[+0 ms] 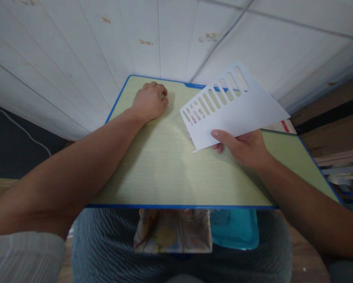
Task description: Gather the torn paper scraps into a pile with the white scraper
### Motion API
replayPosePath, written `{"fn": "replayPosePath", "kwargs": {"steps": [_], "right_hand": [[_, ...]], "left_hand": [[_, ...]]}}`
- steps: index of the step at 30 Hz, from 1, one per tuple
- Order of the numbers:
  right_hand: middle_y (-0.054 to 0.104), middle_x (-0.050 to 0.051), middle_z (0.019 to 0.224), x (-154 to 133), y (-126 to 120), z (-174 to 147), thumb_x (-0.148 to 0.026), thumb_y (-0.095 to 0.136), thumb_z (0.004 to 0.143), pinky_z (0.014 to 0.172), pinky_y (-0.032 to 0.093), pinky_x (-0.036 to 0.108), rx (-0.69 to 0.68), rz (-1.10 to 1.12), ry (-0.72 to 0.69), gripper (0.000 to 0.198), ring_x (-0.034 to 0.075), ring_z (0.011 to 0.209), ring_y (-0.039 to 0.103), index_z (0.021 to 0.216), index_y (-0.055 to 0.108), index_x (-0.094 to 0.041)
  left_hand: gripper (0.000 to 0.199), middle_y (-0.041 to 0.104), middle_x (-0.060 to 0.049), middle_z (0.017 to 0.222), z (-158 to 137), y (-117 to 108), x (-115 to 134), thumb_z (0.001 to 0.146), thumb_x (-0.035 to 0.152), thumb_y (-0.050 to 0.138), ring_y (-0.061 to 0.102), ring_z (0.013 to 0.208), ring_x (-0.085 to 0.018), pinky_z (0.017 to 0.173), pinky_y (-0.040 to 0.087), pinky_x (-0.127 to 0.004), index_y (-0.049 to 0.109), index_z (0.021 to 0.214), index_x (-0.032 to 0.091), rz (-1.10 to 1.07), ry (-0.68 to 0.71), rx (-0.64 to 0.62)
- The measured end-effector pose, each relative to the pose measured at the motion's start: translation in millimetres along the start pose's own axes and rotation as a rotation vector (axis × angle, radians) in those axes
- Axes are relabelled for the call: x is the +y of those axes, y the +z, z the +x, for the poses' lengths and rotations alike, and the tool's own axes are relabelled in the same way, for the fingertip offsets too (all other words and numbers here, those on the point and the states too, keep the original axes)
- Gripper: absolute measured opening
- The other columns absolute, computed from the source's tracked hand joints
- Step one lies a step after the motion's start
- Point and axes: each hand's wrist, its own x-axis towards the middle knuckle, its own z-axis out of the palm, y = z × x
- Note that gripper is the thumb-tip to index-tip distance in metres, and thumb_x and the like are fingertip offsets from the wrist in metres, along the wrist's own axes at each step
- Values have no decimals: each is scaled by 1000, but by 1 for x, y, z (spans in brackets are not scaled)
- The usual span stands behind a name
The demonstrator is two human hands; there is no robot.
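My right hand point(243, 147) grips a white slotted sheet point(238, 112) by its near edge, thumb on top and fingertips below. The sheet is tilted above the table, with a row of long rounded cut-outs along its far left side. Through the leftmost slots something with pinkish-red marks shows, mostly hidden. A thin white tip pokes out below the sheet's lower left corner. On the far left of the table rests my left hand point(151, 101), its fingers curled inward. A small pale spot shows between those fingers; what it is, I cannot make out.
The light green table point(164, 173) has a blue rim and stands against a white panelled wall point(143, 39) with a grey cable point(220, 41). A red-and-white item point(282, 126) lies at the table's right. Below the front edge are a patterned box point(173, 232) and a turquoise tray point(244, 232).
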Motion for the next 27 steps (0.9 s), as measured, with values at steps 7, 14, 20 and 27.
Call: {"fn": "replayPosePath", "kwargs": {"steps": [7,14,20,27], "right_hand": [[74,5,63,4,-1,1,-70,93,98,49,62,42,24,-47,-30,52,23,52,67,70,73,-31],[74,5,65,3,-7,0,-72,91,99,60,69,48,35,-145,-73,52,30,64,75,69,71,-35],[72,5,63,5,-14,4,-66,96,96,54,65,49,120,-90,-39,49,28,56,70,72,70,-33],[78,6,69,0,-3,2,-71,94,96,47,62,42,70,-3,-14,50,24,54,70,77,74,-30]], "left_hand": [[43,75,-17,153,-1,-3,4,104,29,60,63,151,-43,130,50,-60,82,140,24,-8,9,-7],[40,74,-13,156,0,-1,1,107,33,56,62,150,-38,131,49,-59,81,136,25,-3,9,-10],[40,76,-17,153,0,-2,2,107,26,56,65,149,-40,129,52,-59,82,138,24,31,26,2],[42,73,-10,157,-3,-4,6,107,36,57,58,151,-38,131,46,-59,79,141,27,-22,-27,-23]]}}
